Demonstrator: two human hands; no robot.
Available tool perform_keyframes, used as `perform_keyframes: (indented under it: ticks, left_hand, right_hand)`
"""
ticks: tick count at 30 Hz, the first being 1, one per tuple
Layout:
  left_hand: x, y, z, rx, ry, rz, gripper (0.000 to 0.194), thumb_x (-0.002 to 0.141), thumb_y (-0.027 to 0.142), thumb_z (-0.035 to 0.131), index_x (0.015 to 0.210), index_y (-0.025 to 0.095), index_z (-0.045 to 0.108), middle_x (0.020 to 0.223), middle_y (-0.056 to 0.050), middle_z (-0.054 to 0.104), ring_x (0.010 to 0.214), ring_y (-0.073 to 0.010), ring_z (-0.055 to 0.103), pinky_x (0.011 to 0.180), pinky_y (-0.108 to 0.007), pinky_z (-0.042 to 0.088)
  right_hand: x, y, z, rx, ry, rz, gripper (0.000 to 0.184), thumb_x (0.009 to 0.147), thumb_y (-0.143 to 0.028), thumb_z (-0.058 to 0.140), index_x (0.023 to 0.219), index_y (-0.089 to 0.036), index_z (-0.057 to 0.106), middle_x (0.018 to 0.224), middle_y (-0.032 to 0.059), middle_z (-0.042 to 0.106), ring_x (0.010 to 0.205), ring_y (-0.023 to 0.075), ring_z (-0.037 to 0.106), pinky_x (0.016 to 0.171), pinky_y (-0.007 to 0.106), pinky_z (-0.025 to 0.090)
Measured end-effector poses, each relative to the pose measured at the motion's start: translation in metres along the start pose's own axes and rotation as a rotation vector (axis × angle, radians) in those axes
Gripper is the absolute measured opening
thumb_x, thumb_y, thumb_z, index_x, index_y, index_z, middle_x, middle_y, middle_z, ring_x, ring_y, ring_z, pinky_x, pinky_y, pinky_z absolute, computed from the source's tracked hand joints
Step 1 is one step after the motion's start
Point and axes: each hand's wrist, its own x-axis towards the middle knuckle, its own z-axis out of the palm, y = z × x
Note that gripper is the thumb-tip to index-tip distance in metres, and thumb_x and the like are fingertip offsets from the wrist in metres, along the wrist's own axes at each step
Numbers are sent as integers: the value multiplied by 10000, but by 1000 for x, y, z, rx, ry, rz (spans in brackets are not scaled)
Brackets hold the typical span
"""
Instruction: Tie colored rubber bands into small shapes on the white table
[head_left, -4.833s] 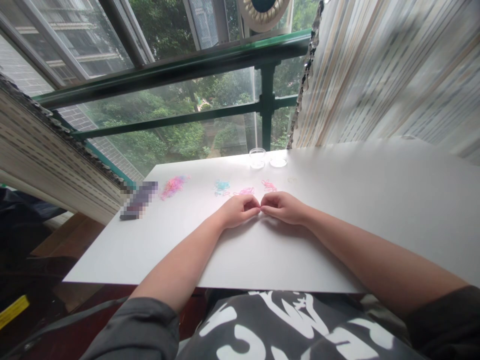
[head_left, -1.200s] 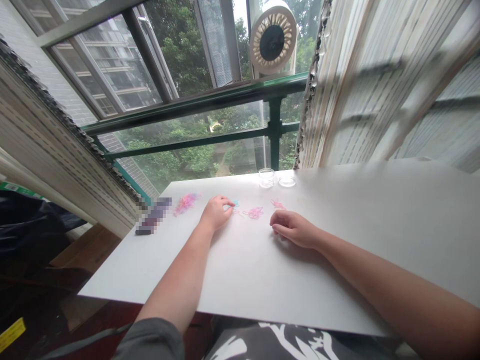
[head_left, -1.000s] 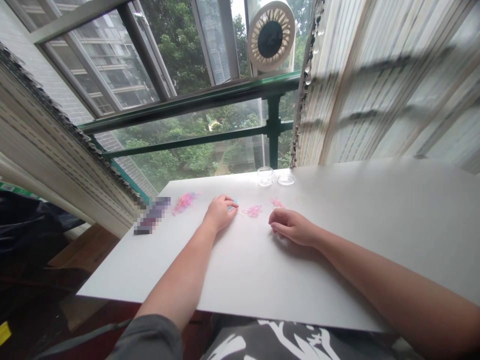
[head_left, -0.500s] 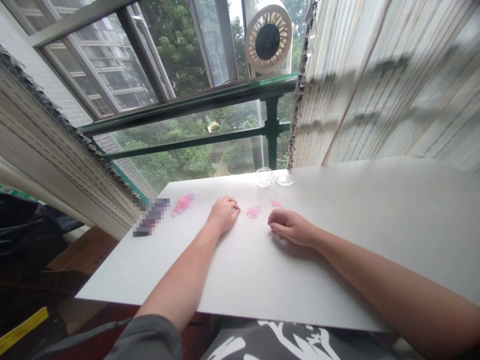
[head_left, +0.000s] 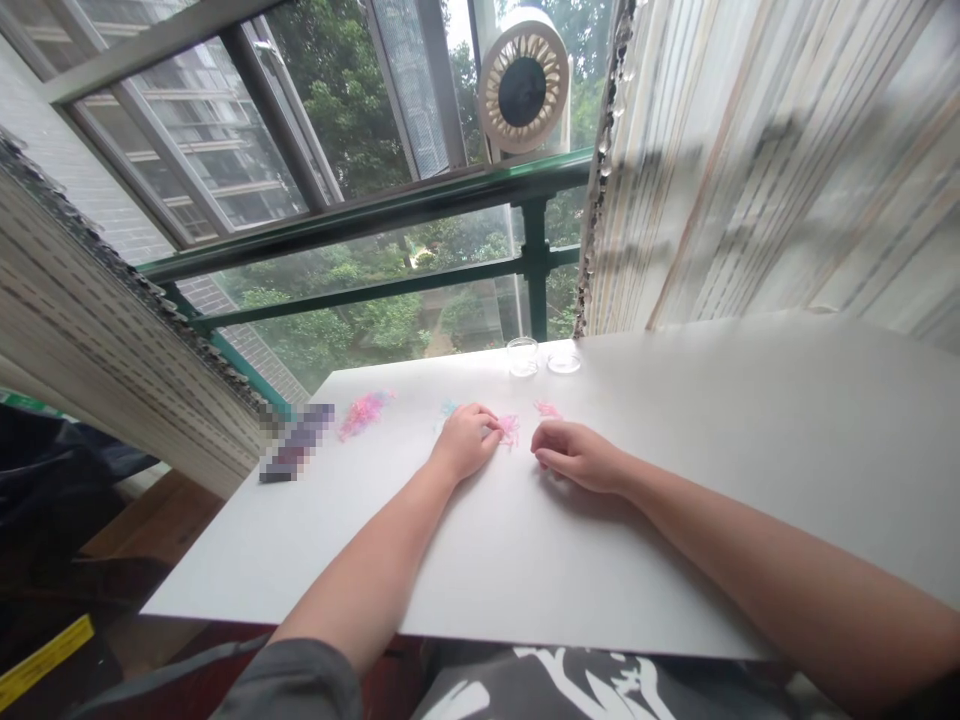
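Observation:
My left hand [head_left: 470, 440] rests on the white table with its fingers bent and fingertips pinched at the left edge of a pink heap [head_left: 510, 430] of small thin bands, like rubber bands. Whether a band is between them is too small to tell. Behind that hand lies a light-blue heap [head_left: 449, 408], partly covered. My right hand [head_left: 574, 453] lies to the right of the pink heap, its fingers curled in towards the thumb; what they hold, if anything, is hidden. Just beyond it is a smaller pink heap [head_left: 547, 409].
A mixed pink and multicoloured heap [head_left: 364, 414] lies at the left on the white table [head_left: 525, 570]. Near the window edge stand a clear round container [head_left: 523, 357] and a clear shallow lid [head_left: 564, 362]. A blurred-out dark object [head_left: 298, 443] lies at the left edge.
My left hand has moved right, from beside the pink heap to its edge, uncovering part of the light-blue heap. My right hand stays almost in place. The view has shifted slightly.

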Motion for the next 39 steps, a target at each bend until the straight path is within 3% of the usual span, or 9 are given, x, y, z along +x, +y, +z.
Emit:
perform_keyframes:
  ticks: [8, 17, 24, 39]
  left_hand:
    - [-4, 3, -12, -5, 11, -70, 209, 755, 164, 507, 869, 211, 675, 960, -44, 616, 942, -204, 540, 917, -357, 406]
    - [-2, 9, -5, -13, -59, -2, 199, 775, 241, 525, 890, 223, 686, 939, -51, 603, 899, -193, 560, 861, -316, 441]
    - [-2, 5, 0, -53, -58, -96, 181, 764, 252, 533, 881, 212, 664, 873, -33, 638, 752, -156, 575, 722, -272, 475]
    - [-2, 4, -8, -95, -55, -188, 200, 772, 290, 518, 886, 206, 658, 893, -17, 680, 756, -165, 606, 725, -285, 482]
  right_hand:
    - [0, 3, 0, -33, 7, -37, 63, 789, -238, 496, 788, -183, 526, 660, -13, 560, 548, 108, 521, 535, 231, 413]
    - [1, 5, 0, -28, 15, -65, 45, 778, -222, 503, 784, -183, 524, 644, -18, 545, 546, 106, 516, 534, 227, 409]
    - [1, 0, 0, -30, 8, -52, 22, 772, -191, 499, 776, -183, 519, 632, -21, 548, 541, 104, 515, 531, 225, 402]
    - [2, -1, -1, -56, 12, -26, 41, 783, -179, 485, 785, -175, 525, 655, -14, 561, 559, 103, 525, 541, 221, 410]
